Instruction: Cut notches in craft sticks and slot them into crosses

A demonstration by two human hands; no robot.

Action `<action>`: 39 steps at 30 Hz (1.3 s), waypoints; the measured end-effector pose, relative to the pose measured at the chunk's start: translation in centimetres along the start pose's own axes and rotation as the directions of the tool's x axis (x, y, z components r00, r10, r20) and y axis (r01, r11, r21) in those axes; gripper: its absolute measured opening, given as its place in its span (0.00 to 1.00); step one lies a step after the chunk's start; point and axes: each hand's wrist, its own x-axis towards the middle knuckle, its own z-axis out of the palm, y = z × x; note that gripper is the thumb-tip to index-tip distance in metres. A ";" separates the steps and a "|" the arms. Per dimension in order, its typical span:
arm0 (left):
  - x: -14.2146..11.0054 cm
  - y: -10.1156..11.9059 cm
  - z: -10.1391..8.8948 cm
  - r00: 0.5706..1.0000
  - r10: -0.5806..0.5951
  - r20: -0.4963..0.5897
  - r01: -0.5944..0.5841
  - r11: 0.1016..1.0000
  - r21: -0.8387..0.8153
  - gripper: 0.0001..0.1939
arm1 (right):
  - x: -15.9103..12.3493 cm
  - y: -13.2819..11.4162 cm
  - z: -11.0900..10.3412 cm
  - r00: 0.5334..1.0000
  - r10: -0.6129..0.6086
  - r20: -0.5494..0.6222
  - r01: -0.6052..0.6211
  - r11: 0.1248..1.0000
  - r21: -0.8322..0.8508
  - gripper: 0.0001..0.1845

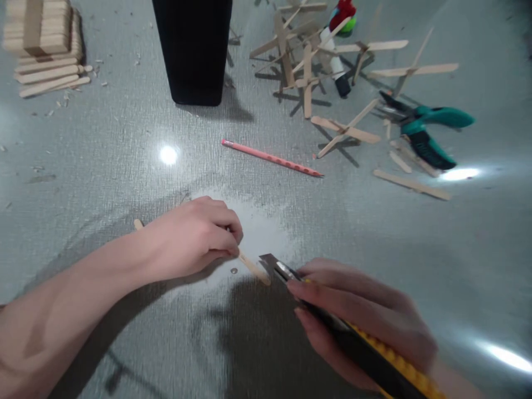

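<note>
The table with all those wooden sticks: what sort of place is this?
Probably a craft table, though whether at home or in a workshop I cannot tell. The stack of wooden sticks, the crossed sticks and the utility knife in the right hand suggest it.

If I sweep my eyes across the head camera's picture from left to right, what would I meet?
Pile of wooden sticks → left hand → pink pencil → right hand holding a utility knife → teal-handled pliers.
</note>
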 end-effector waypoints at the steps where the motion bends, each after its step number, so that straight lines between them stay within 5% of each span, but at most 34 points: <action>1: 0.1 0.1 -0.1 1.000 -0.013 -0.004 0.013 1.000 -0.006 0.11 | 0.1 0.0 0.1 1.000 0.004 0.012 -0.004 1.000 -0.005 0.27; 26: 0.1 -0.8 1.4 0.982 0.152 -0.111 -0.130 0.974 0.184 0.12 | -0.3 1.0 1.6 0.996 0.069 0.061 -0.071 0.997 0.037 0.25; 39: 0.2 0.7 1.2 0.999 0.026 -0.035 -0.017 0.971 0.238 0.13 | -0.6 0.9 1.6 0.997 -0.043 0.068 0.047 0.997 -0.058 0.18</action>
